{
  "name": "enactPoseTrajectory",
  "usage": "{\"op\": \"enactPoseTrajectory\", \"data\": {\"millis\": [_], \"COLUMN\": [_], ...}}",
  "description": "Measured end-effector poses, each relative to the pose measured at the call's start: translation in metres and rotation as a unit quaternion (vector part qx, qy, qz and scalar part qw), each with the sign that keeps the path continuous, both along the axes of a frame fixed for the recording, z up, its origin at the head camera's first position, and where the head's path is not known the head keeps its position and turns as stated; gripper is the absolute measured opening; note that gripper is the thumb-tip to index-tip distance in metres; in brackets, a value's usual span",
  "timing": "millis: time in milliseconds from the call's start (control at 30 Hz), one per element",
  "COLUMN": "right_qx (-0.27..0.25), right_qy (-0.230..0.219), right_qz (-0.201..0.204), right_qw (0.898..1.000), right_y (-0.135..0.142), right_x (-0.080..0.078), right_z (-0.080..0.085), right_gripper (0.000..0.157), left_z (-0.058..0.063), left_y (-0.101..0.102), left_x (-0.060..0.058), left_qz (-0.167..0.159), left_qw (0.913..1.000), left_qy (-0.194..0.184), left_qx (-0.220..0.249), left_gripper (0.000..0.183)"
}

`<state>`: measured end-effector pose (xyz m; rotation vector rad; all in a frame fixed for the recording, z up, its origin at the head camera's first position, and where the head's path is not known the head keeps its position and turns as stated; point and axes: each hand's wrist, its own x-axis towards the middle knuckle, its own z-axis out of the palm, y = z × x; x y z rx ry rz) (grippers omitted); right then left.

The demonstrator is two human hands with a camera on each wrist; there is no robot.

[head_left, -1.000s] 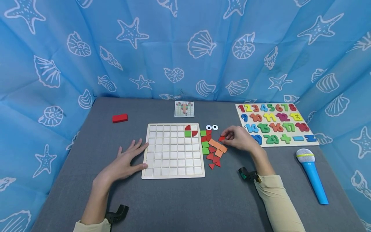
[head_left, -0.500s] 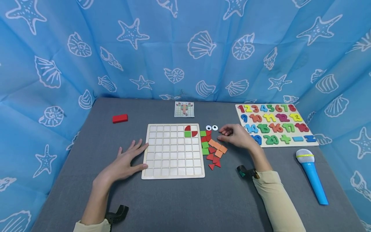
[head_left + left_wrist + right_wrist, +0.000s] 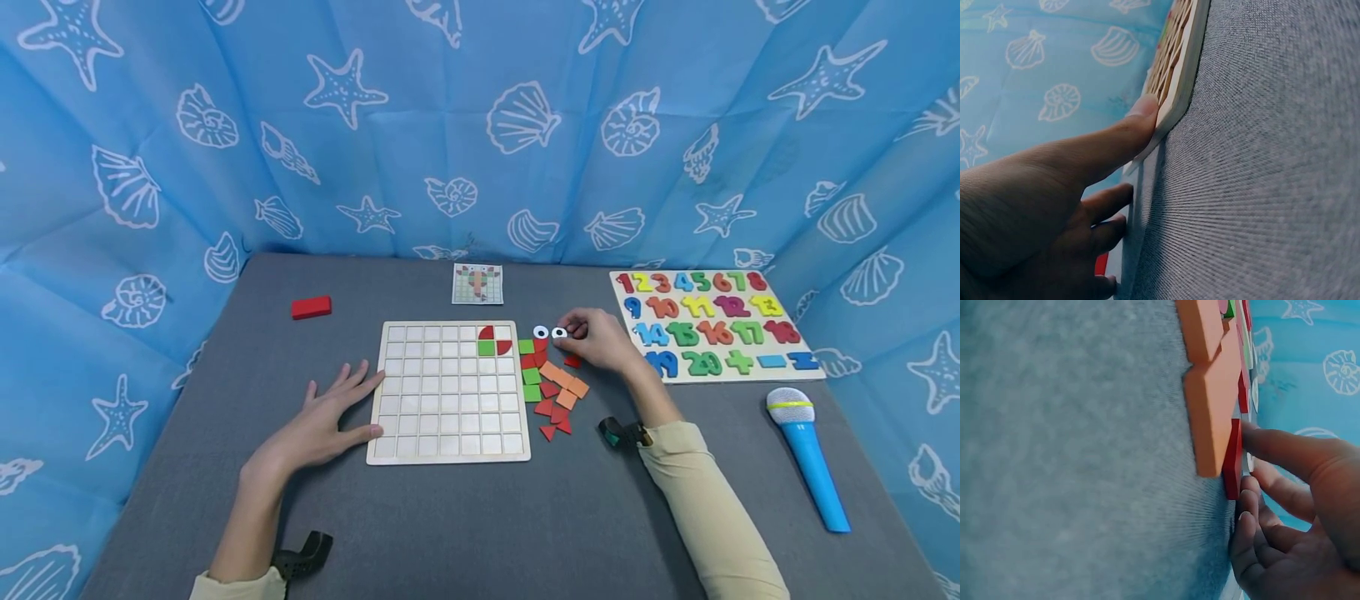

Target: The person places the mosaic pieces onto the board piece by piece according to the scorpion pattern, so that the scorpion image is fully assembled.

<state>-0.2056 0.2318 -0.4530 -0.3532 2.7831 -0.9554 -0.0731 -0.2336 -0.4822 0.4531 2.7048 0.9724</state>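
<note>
The left hand (image 3: 318, 425) is lying flat with fingers spread, its thumb and fingertips pressing the near-left edge of the grid board (image 3: 448, 392); the right hand (image 3: 600, 340) is reaching with curled fingers for the right eye disc (image 3: 559, 333), though whether it is already pinching it cannot be told.

The disc is thin and lying flat on the worktop (image 3: 480, 517), so the fingers may well be sliding it into the left eye disc (image 3: 541, 332) just beside it, or brushing the loose red piece (image 3: 573, 362) under the palm.

Counted: two eye discs; one board holding three pieces; one pile (image 3: 551, 385) of loose pieces left of the right hand, too crowded to count.
</note>
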Motion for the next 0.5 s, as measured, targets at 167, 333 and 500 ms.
{"op": "enactPoseTrajectory", "data": {"millis": [167,333,500], "right_qx": [0.002,-0.029,-0.077], "right_qy": [0.014,0.033,0.036], "right_qz": [-0.006,0.002,0.02], "right_qw": [1.0,0.999,0.996], "right_y": [-0.004,-0.008,-0.02], "right_x": [0.002,0.005,0.008], "right_z": [0.002,0.005,0.014], "right_gripper": [0.023,0.019,0.019], "left_z": [-0.002,0.015,0.013], "left_y": [-0.001,0.005,0.004], "left_x": [-0.001,0.002,0.001], "left_qz": [0.0,-0.002,0.001], "left_qw": [1.0,0.9998,0.9996], "left_qy": [-0.001,-0.018,-0.025], "left_qx": [-0.007,-0.007,-0.012], "left_gripper": [0.088,0.087,0.087]}}
